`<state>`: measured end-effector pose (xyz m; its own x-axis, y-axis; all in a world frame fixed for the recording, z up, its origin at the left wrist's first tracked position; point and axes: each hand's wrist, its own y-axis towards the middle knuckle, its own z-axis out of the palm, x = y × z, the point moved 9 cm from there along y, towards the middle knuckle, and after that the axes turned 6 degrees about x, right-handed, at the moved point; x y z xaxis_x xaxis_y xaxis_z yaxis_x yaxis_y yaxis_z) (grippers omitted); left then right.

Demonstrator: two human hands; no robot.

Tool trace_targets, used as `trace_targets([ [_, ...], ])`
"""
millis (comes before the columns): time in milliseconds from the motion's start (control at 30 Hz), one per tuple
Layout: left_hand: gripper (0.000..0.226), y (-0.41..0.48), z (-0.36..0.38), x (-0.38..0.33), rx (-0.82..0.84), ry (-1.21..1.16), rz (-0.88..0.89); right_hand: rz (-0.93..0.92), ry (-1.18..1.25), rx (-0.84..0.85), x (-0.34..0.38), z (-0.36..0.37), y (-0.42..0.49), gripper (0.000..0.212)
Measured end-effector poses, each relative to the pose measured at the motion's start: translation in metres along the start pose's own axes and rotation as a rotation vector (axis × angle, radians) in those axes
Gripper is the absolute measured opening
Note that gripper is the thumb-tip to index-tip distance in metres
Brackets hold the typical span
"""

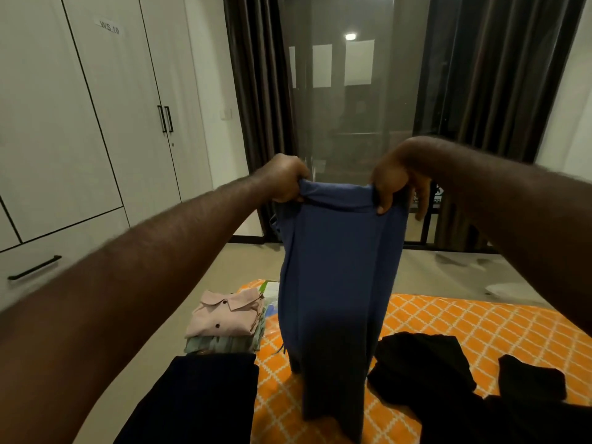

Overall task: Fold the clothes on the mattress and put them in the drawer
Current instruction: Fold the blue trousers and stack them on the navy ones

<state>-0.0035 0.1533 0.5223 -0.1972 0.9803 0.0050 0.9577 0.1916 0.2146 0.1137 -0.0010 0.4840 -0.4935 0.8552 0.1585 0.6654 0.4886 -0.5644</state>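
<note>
Both hands are up: left hand [286, 179] and right hand [395, 184] each grip a top corner of the blue garment [336, 283], hanging over the orange mattress [464, 322]. A folded stack [224, 322] waits; black clothes [426, 366] remain unfolded. Drawer [48, 267] looks closed; the garment's type is unclear.

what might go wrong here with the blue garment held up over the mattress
1. The long blue cloth garment hangs from the left hand and right hand, its lower end down at the orange patterned mattress; laid down so, it may crease.
2. Swung left, it might knock the stack topped by the folded pink shirt at the mattress edge.
3. Laid right, it may land on the crumpled black clothes.
</note>
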Motion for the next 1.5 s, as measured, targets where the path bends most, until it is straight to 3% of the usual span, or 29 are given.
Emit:
trace_targets([
  [67, 0.028, 0.001, -0.008, 0.006, -0.106, -0.094, -0.027, -0.038, 0.083, -0.032, -0.003, -0.004, 0.000, 0.037],
  [133, 0.030, 0.001, -0.006, 0.011, -0.076, -0.159, -0.061, -0.078, 0.132, -0.066, -0.004, -0.008, 0.001, 0.033],
  [233, 0.024, 0.003, 0.008, 0.021, 0.094, -0.294, -0.078, -0.109, 0.171, -0.085, -0.006, -0.010, 0.005, 0.038],
  [400, 0.024, -0.009, 0.034, 0.030, 0.400, -0.530, -0.072, -0.156, 0.239, 0.035, -0.008, 0.000, 0.002, 0.039],
  [600, 0.040, -0.006, 0.044, 0.038, 0.508, -0.436, -0.085, -0.155, 0.306, 0.093, -0.003, 0.004, 0.000, 0.047],
  [800, 0.017, 0.012, 0.025, 0.044, 0.310, -0.201, -0.073, -0.144, 0.308, 0.039, 0.001, 0.000, 0.002, 0.043],
  [1100, 0.026, 0.046, 0.043, 0.062, -0.067, 0.052, -0.277, -0.097, 0.302, -0.235, 0.005, -0.033, 0.048, 0.012],
  [1200, 0.023, 0.060, 0.039, 0.071, -0.239, 0.041, -0.305, -0.104, 0.303, -0.564, 0.010, -0.056, 0.055, 0.020],
  [1267, 0.024, 0.067, 0.033, 0.082, -0.409, -0.183, -0.282, -0.162, 0.270, -0.934, 0.012, -0.075, 0.041, 0.025],
  [1333, 0.026, 0.069, 0.028, 0.091, -0.546, -0.391, -0.251, -0.291, 0.325, -1.192, 0.012, -0.073, 0.022, 0.020],
  [1500, 0.023, 0.048, 0.068, 0.082, -0.607, -0.488, -0.070, -0.475, 0.392, -1.326, 0.000, -0.015, 0.018, 0.020],
])
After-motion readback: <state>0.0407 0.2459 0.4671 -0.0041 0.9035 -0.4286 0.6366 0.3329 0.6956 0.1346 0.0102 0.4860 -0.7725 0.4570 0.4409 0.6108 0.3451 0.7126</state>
